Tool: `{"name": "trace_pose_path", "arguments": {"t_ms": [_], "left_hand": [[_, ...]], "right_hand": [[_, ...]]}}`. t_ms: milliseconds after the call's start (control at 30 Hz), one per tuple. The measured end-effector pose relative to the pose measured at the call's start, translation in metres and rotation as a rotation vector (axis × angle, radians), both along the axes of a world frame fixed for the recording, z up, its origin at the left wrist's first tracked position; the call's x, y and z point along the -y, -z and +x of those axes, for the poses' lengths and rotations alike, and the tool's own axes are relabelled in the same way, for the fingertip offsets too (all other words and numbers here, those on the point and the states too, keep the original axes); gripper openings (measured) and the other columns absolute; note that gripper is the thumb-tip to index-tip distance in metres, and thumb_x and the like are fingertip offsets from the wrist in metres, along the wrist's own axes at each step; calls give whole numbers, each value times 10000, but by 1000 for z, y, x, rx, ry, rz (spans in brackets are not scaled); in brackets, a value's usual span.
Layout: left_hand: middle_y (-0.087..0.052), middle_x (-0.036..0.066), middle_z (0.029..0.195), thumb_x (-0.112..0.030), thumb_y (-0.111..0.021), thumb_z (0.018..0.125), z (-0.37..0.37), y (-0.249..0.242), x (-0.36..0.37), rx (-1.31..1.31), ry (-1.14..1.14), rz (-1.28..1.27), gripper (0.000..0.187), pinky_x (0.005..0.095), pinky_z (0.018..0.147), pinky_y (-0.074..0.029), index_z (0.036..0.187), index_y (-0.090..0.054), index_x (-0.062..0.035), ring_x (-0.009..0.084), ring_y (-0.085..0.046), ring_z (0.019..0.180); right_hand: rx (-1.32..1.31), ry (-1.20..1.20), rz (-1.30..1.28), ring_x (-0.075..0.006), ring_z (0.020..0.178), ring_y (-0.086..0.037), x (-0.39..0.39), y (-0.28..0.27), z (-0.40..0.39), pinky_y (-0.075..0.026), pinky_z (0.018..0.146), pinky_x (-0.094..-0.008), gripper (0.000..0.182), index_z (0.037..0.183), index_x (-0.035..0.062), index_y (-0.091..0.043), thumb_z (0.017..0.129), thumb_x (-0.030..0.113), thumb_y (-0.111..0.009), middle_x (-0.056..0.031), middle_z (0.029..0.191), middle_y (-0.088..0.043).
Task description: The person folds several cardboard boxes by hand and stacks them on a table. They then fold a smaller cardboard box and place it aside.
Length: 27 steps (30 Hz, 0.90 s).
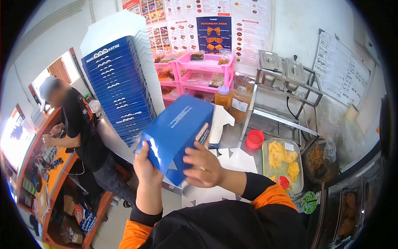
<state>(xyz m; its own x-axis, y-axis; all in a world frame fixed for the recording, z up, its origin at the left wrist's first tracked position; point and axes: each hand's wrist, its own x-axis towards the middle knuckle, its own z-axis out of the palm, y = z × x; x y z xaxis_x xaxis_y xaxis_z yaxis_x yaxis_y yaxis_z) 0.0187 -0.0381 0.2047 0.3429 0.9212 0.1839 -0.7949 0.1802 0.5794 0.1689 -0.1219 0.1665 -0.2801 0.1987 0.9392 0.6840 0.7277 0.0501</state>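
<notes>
A blue cardboard food box (176,118) with white print is held up in front of me, tilted, its near end partly folded. My left hand (148,164) grips the near left corner, with the thumb up along the edge. Against the right side panel and near flap lies my right hand (203,166), its fingers bent and pressed to the card. Flat white box blanks (238,159) lie on the counter under and beyond my right arm. On the left stands a tall stack of nested blue boxes (120,83), close to the held one.
Pink racks (203,68) with packets stand behind. Sauce bottles, a red cup (254,139), a tray of yellow food (300,157) and a metal rack (286,99) are to the right. A person (85,124) in black stands at an orange counter (49,166) on the left.
</notes>
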Motion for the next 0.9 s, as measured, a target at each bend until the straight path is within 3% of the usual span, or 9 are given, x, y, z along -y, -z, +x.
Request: {"name": "trace_pose_path", "arguments": {"t_ms": [67,167,233,400,500,633,767,800,900], "left_hand": [[-552,137,1054,-122,-449,895,-1,-3,-3,20,-65,65,319,378,842,-469,1189,-415,-2,240,-572,934],[-556,118,1032,-85,-479,880,13,6,4,27,-235,225,314,362,835,-472,1181,-429,-9,220,-573,924],[-515,99,1097,-29,-502,857,19,18,6,-201,-274,560,398,349,841,-478,1232,-369,-35,224,-553,956],[-547,98,1100,-136,-499,883,10,14,3,65,179,329,313,363,857,-476,1172,-438,-31,254,-547,1021],[-544,106,1114,-165,-487,892,13,19,7,85,237,276,291,365,838,-482,1148,-460,-30,234,-556,1007],[-547,114,1106,-128,-468,895,20,31,23,132,363,270,297,340,830,-484,1176,-428,-40,225,-560,995],[-563,83,1058,71,-476,826,6,42,31,-422,307,522,322,323,758,-502,1135,-465,-22,191,-574,943],[-568,75,1011,63,-480,832,0,44,31,-434,503,519,318,298,725,-502,1139,-464,-20,169,-579,888],[-584,66,887,31,-507,838,-7,35,45,-544,998,420,274,258,589,-507,1107,-474,-9,145,-602,717]], "right_hand": [[-102,-197,-120,-338,926,-588,10,-12,13,-468,809,-422,195,809,61,-546,673,68,-685,-143,947,-610],[-472,-165,-238,-327,912,-590,16,-16,12,-483,752,-387,142,748,38,-529,705,45,-664,-182,1007,-590],[-181,61,-47,-341,1038,-537,11,-41,7,-457,826,-442,152,678,39,-512,687,47,-663,-179,1031,-582],[154,-82,-144,-327,1084,-513,7,-36,10,-356,916,-536,196,647,53,-479,650,38,-675,-160,1061,-578],[39,-147,-222,-331,1085,-513,4,-26,8,-358,910,-532,221,623,58,-459,646,34,-678,-151,1047,-589],[-159,88,-125,-337,1039,-537,-1,-19,-2,-406,883,-456,182,640,57,-489,646,31,-669,-155,1044,-593],[-334,-223,-532,-256,959,-574,12,-22,33,-456,806,-345,145,831,7,-605,721,87,-657,-136,1063,-588],[-738,-427,-729,-182,965,-550,17,-29,35,-446,804,-315,328,1050,-23,-566,788,167,-614,-105,1077,-574],[-733,-765,-1144,-127,910,-528,-3,-51,49,-421,805,-260,464,1193,-19,-457,798,189,-585,-72,1042,-578]]}}
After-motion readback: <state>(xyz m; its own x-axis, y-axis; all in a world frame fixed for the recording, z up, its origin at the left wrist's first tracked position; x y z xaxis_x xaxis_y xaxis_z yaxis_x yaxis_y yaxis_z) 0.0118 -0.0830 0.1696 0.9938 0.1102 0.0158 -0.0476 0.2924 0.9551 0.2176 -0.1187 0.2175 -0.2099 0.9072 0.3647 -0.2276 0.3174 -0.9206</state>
